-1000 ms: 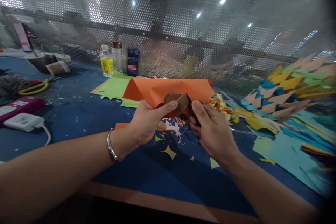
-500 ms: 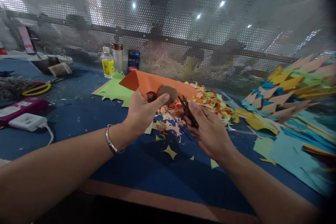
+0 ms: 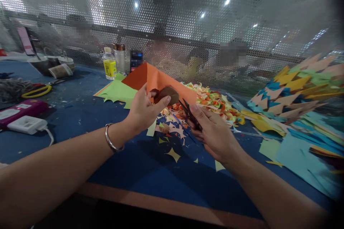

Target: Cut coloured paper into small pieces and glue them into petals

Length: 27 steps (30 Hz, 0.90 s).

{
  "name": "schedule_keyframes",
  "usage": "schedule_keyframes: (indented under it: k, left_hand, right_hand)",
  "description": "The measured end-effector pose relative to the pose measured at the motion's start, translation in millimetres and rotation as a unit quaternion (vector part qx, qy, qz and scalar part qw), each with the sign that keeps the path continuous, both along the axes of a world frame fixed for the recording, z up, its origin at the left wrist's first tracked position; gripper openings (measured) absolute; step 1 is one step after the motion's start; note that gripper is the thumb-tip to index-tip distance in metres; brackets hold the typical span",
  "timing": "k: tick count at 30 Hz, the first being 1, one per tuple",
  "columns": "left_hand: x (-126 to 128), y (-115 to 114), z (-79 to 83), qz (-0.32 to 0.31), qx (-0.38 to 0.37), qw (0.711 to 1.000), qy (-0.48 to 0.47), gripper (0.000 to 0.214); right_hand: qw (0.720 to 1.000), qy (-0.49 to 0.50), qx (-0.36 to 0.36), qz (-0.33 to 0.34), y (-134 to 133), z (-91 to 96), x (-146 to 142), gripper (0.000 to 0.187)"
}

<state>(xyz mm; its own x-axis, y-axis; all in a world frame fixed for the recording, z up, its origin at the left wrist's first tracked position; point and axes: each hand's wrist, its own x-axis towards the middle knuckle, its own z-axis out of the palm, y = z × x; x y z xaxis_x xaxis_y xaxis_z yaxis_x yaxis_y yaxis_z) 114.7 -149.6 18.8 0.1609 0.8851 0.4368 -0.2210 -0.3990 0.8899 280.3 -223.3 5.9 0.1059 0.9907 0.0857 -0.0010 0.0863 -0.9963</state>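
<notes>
My left hand [image 3: 143, 111] is closed on an orange sheet of paper [image 3: 165, 78] and a brown round piece [image 3: 171, 96] that lies against it, thumb pressed on the brown piece's lower edge. The sheet is bent upright, with a curved cut in its near edge. In my right hand [image 3: 215, 132] is a pair of dark scissors [image 3: 191, 114], its tips just right of the brown piece and apart from it. The fingers hide most of the scissor handles. A heap of coloured paper scraps [image 3: 217, 103] lies behind the hands. Below them rests a pale green star-shaped scrap [image 3: 173, 155].
Green sheets with scalloped edges [image 3: 118, 91] lie left of my hand. A bottle [image 3: 109, 66] and a tumbler [image 3: 120, 59] stand behind. At right are stacked folded-paper cones [image 3: 285, 93] and blue sheets [image 3: 298, 161]. A purple power strip [image 3: 27, 111] and yellow-handled scissors [image 3: 37, 92] lie left.
The orange sheet has tilted, its upper left part rising. The brown piece and my left hand have shifted slightly left. My right hand still holds the scissors, moved a little left.
</notes>
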Motion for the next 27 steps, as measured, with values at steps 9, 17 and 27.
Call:
schedule_keyframes:
  k: [9,17,27]
  left_hand:
    - [5,0,-2.1,-0.131,-0.046,0.990,-0.013,0.020]
    - [8,5,-12.0,-0.233,-0.085,0.967,-0.058,0.019]
    - [10,-1,-14.1,-0.214,-0.063,0.974,-0.051,0.026]
  right_hand:
    - [1.000,0.005,-0.005,-0.014,0,1.0,-2,0.045]
    - [1.000,0.007,0.005,-0.006,2,-2.3,1,0.041]
    - [1.000,0.008,0.022,-0.018,0,0.6,-1,0.040]
